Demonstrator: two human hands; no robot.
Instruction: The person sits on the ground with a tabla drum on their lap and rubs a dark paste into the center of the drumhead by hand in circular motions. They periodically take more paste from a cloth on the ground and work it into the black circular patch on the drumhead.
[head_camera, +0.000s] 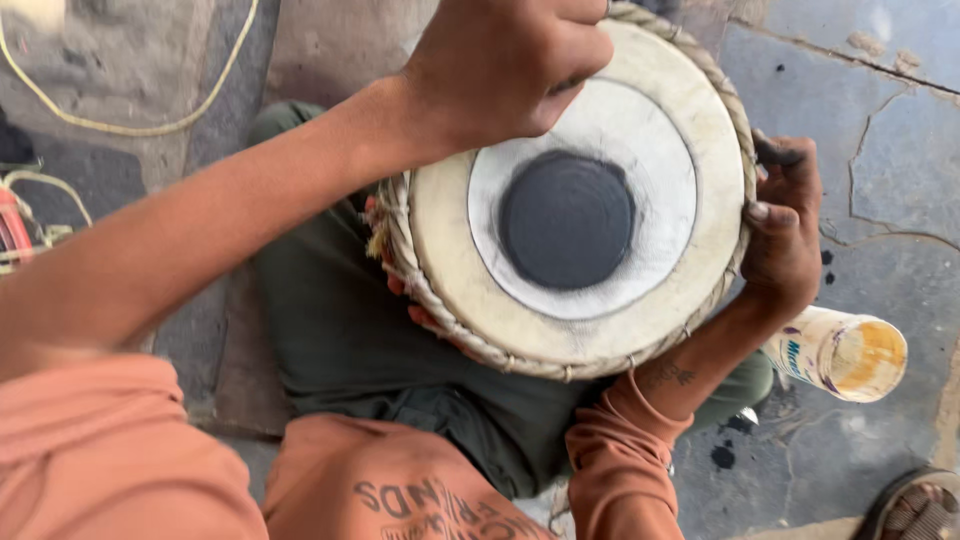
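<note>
A hand drum (590, 330) rests tilted on my lap, its pale skin head ringed by a braided rope rim, with a round black patch (565, 220) in the middle. My left hand (500, 70) is clenched in a fist and presses on the head at the far rim; nothing shows inside it. My right hand (785, 225), fingertips dark-stained, grips the drum's right rim. Pinkish toes or fingers (400, 285) peek from under the left rim; I cannot tell which.
A pale plastic bottle (840, 350) with a yellowish end lies on the cracked grey floor (890, 200) to the right. A yellow cord (130, 125) loops at the upper left, beside a red object (12, 225). A sandal (915, 505) sits bottom right.
</note>
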